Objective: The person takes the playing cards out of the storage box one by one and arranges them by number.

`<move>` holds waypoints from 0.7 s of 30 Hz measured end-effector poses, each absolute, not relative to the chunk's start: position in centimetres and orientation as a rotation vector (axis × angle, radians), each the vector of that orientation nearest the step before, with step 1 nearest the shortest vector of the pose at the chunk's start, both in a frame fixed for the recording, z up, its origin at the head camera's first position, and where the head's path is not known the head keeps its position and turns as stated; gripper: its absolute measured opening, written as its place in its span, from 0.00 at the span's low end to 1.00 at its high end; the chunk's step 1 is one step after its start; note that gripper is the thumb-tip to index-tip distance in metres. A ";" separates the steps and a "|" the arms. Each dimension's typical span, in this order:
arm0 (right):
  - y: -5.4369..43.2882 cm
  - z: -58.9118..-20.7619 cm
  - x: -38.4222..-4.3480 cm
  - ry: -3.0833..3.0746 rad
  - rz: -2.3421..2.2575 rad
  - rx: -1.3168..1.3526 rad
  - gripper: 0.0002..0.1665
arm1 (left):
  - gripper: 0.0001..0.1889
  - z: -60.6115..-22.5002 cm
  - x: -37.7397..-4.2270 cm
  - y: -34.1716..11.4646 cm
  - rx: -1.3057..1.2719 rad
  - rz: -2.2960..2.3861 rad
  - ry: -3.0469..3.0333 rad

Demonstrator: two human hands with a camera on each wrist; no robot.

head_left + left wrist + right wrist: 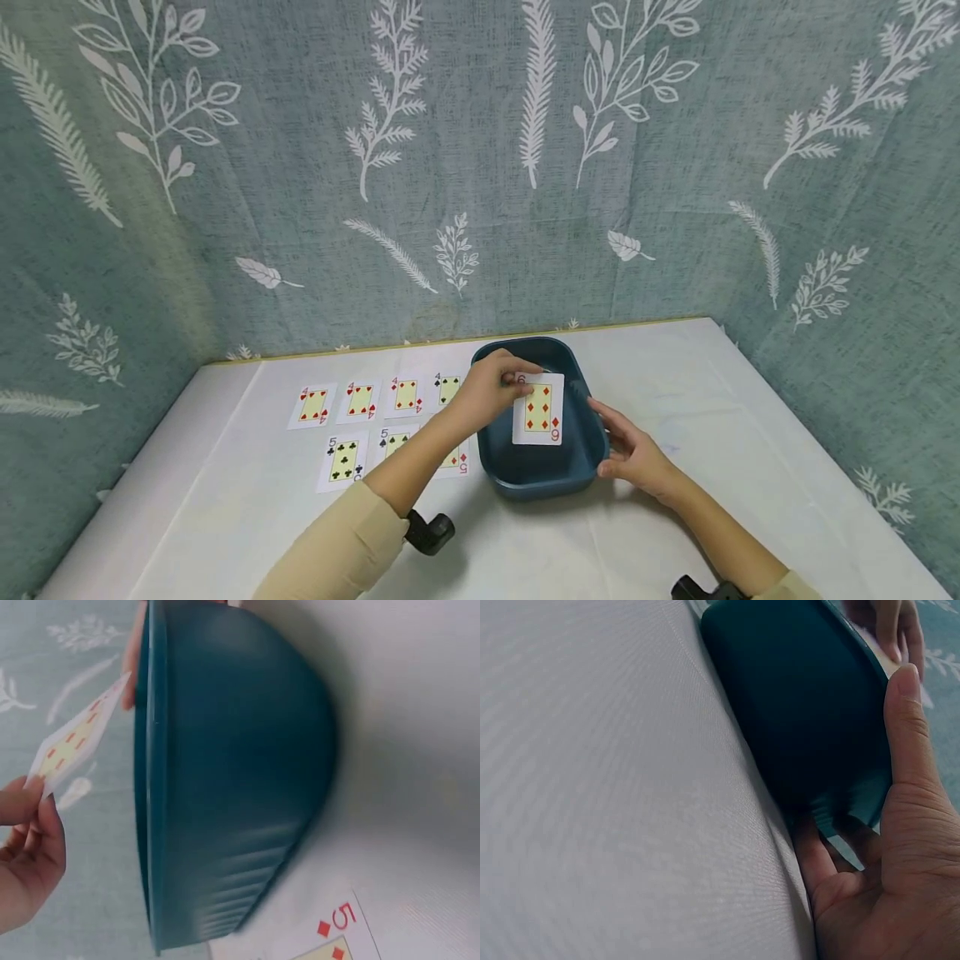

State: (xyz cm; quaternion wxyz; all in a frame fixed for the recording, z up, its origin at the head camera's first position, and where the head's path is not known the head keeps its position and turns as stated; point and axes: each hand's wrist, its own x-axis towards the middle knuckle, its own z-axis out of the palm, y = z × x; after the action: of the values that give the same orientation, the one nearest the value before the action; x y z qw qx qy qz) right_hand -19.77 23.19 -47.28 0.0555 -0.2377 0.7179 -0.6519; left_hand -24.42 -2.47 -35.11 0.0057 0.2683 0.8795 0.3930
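Observation:
My left hand (491,383) pinches a six of diamonds playing card (538,421) by its top edge, between thumb and fingers. The card is above the opening of a dark blue plastic tub (536,490). In the left wrist view the card (71,742) slants beside the tub's rim, apart from it. My right hand (637,454) holds the tub's right side. The right wrist view has its thumb (907,712) against the rim and its other fingers against the outer wall. The tub's inside is partly hidden by the card and left hand.
Face-up cards lie in two rows left of the tub: fours, such as the red four (312,406), behind; fives, such as the five of clubs (343,461), in front. My left forearm partly covers some. White cloth (225,517) covers the table, with a patterned curtain (480,167) behind.

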 end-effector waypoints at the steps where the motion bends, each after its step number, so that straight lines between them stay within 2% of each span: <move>1: 23.2 -47.2 -19.7 2.195 -1.968 -0.712 0.52 | 0.14 -35.0 -24.1 -2.7 0.842 1.241 2.755; 13: 23.1 -47.4 -19.6 2.225 -1.965 -0.729 0.52 | 0.15 -34.2 -20.1 -5.9 0.812 1.405 2.686; 21: 23.2 -47.4 -19.8 2.255 -1.938 -0.754 0.51 | 0.14 -36.0 -17.7 -8.6 0.733 1.422 2.612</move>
State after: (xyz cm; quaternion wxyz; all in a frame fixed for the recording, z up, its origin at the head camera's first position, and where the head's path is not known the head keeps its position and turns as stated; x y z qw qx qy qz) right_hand -19.76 23.17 -47.38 0.0373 -0.2455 0.7346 -0.6314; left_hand -17.73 -8.60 -36.03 0.0394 0.2392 0.8520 0.4640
